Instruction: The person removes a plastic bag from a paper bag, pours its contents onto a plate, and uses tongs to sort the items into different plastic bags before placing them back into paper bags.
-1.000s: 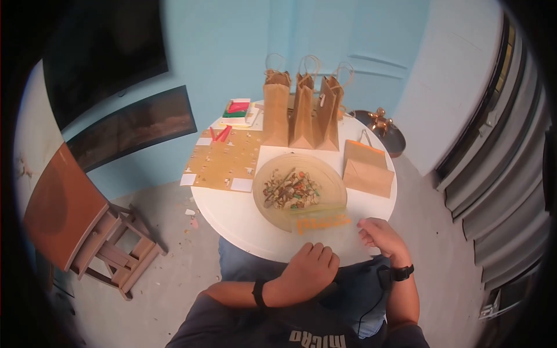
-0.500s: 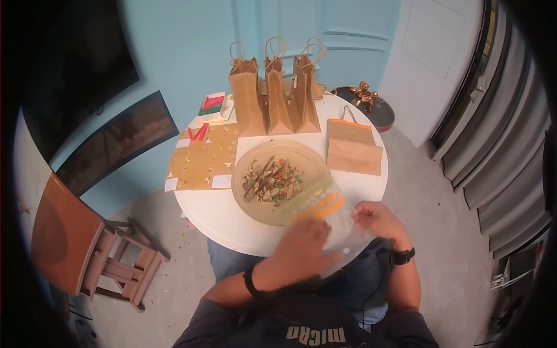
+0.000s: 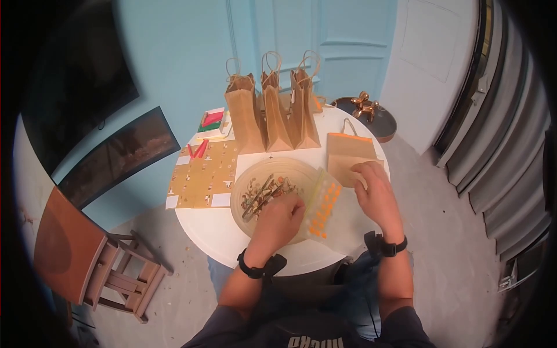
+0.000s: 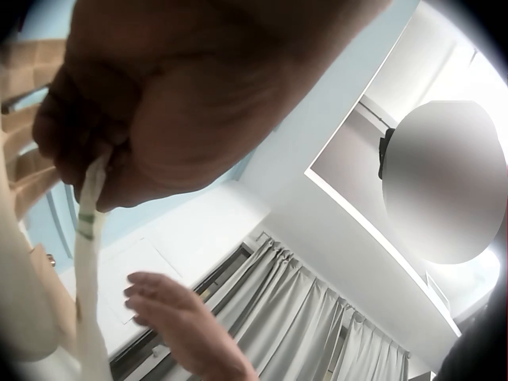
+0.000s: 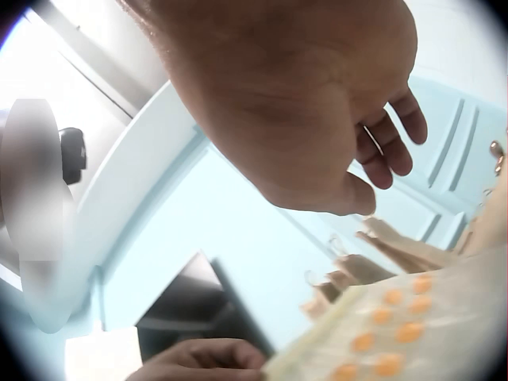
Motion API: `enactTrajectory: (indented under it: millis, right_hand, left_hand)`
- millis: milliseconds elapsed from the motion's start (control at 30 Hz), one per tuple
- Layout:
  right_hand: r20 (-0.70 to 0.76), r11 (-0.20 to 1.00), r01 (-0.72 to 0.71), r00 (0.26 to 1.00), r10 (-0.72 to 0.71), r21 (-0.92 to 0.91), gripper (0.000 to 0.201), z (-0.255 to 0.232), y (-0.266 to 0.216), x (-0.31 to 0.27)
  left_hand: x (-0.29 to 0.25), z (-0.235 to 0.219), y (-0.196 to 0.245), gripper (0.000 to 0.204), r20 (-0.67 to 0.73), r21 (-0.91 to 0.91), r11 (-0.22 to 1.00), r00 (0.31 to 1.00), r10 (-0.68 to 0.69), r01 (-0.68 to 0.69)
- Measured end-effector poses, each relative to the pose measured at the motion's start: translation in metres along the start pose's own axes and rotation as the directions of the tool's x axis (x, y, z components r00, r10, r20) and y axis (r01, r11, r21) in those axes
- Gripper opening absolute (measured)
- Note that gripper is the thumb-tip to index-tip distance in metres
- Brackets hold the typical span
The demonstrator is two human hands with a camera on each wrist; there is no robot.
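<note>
My left hand (image 3: 281, 220), fingers curled, pinches the edge of a translucent zip bag (image 3: 325, 209) with orange print. In the left wrist view the bag (image 4: 90, 238) shows nearly edge-on below the fingers. It hangs tilted over the right side of a round tan dish (image 3: 241, 180) of small mixed pieces (image 3: 272, 188), with thin dark tongs-like sticks (image 3: 259, 197) among them. Right of the bag, my right hand (image 3: 377, 194) holds nothing, its fingers loosely bent in the right wrist view. In the head view it overlaps the flat brown paper bag (image 3: 351, 152).
Three upright brown paper bags (image 3: 278, 119) with handles stand behind the dish. A patterned tan sheet (image 3: 203, 174) with red strips (image 3: 198, 149) lies at left, a box of coloured pieces (image 3: 212, 120) behind it. A brown wooden stool (image 3: 75, 249) stands left of the round white table (image 3: 197, 223).
The zip bag has risen from lying low at the table's front and turned more upright in my left hand, which moved forward over the dish. My right hand moved forward, away from the bag's edge.
</note>
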State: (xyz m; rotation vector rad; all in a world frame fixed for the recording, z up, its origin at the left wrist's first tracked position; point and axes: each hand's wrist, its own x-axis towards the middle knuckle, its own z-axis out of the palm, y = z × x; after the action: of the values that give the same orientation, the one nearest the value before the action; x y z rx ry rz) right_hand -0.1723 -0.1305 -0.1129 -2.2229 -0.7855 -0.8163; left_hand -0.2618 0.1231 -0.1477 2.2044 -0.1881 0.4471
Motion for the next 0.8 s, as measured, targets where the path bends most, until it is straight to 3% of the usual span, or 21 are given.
enactTrajectory:
  millis: [33, 133, 233, 400, 500, 600, 700, 800]
  right_hand:
    - [0.083, 0.986, -0.061, 0.995, 0.049, 0.156, 0.032, -0.001, -0.014, 0.002]
    - [0.358, 0.946, -0.042, 0.930, -0.081, 0.322, 0.032, 0.003, -0.042, -0.002]
    - [0.419, 0.977, 0.036, 0.900, -0.124, 0.212, 0.025, 0.018, -0.044, -0.011]
    - [0.442, 0.981, -0.003, 0.893, -0.085, 0.194, 0.015, 0.016, -0.040, -0.023]
    - [0.417, 0.968, -0.006, 0.903, -0.103, 0.251, 0.014, 0.015, -0.035, -0.025]
    - [0.414, 0.964, 0.006, 0.902, -0.120, 0.267, 0.015, 0.010, -0.034, -0.026]
    - [0.422, 0.950, 0.029, 0.892, -0.165, 0.310, 0.018, 0.000, -0.039, -0.025]
    - [0.418, 0.937, 0.059, 0.884, -0.208, 0.344, 0.022, -0.009, -0.042, -0.025]
  left_hand:
    - [-0.001, 0.002, 0.003, 0.007, -0.028, 0.019, 0.999, 0.999, 0.027, -0.026]
    - [-0.004, 0.006, 0.011, 0.005, -0.075, 0.076, 0.991, 0.991, 0.111, -0.106]
    - [-0.012, 0.009, 0.013, 0.007, -0.040, 0.129, 0.980, 0.987, 0.157, -0.151]
    - [-0.020, 0.017, 0.018, 0.008, 0.073, 0.102, 0.986, 0.989, 0.128, -0.135]
    - [-0.016, 0.018, 0.022, 0.014, 0.057, -0.138, 0.965, 0.971, 0.231, -0.221]
    - [-0.018, 0.014, 0.019, 0.020, 0.099, -0.171, 0.970, 0.977, 0.190, -0.172]
    - [-0.020, 0.006, 0.025, 0.022, 0.197, -0.066, 0.998, 0.980, 0.027, -0.015]
    - [-0.021, 0.012, 0.020, 0.025, 0.206, -0.006, 1.000, 0.978, -0.017, 0.019]
